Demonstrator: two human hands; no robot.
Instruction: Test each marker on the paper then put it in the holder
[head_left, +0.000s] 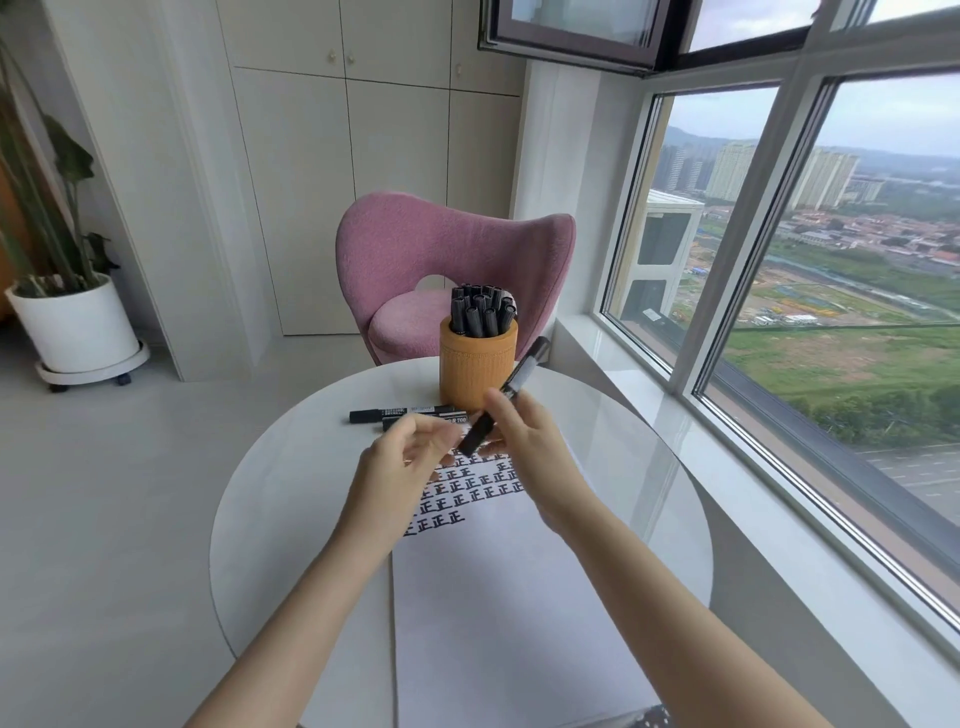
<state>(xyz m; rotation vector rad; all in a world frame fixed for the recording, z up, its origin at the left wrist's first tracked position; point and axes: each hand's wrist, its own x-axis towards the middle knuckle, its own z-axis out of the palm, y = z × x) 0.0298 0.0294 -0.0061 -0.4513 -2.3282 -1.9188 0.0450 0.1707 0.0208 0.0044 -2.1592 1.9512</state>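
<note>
My right hand (524, 441) grips a black marker (511, 387) by its middle, tilted with one end up toward the holder and its capped lower end near my left hand. My left hand (402, 457) hovers just left of that lower end, fingers curled and apart, holding nothing I can see. Both hands are above the white paper (498, 597), which carries rows of black test marks (457, 493). An orange cylindrical holder (478, 369) stands at the table's far side with several black markers in it. Two more black markers (400, 414) lie flat on the table left of the holder.
The round white table (280, 519) has a glass top. A pink chair (447, 270) stands behind it. A window and sill (649, 415) run along the right. A potted plant (72, 322) on wheels sits at the far left on the floor.
</note>
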